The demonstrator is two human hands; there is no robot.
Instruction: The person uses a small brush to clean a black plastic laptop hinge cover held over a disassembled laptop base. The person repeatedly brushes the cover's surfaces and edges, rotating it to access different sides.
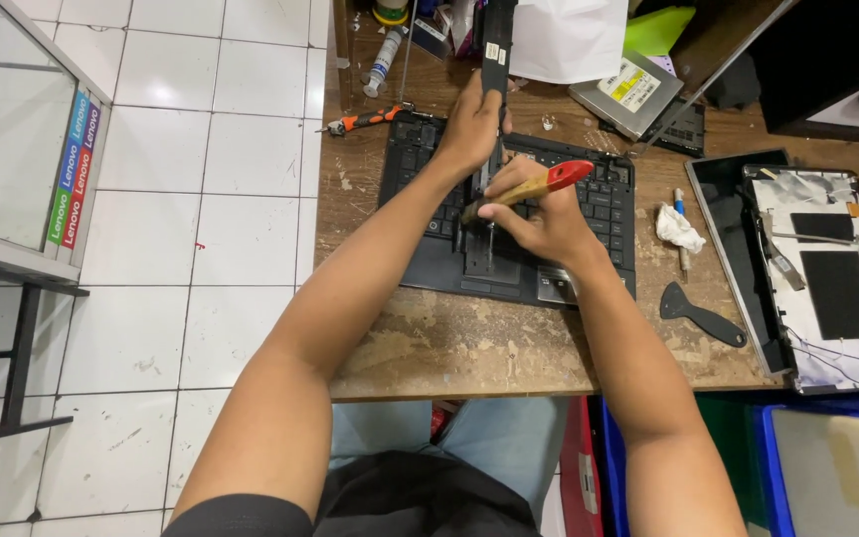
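Here left hand (469, 124) grips black bar (495, 50) (upright).

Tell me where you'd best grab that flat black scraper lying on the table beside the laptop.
Grip the black scraper by its narrow handle, the end pointing lower right, coming down from above. The handle lies flat on bare wooden table with space either side, while the wide blade end looks thin and harder for fingers to pinch.
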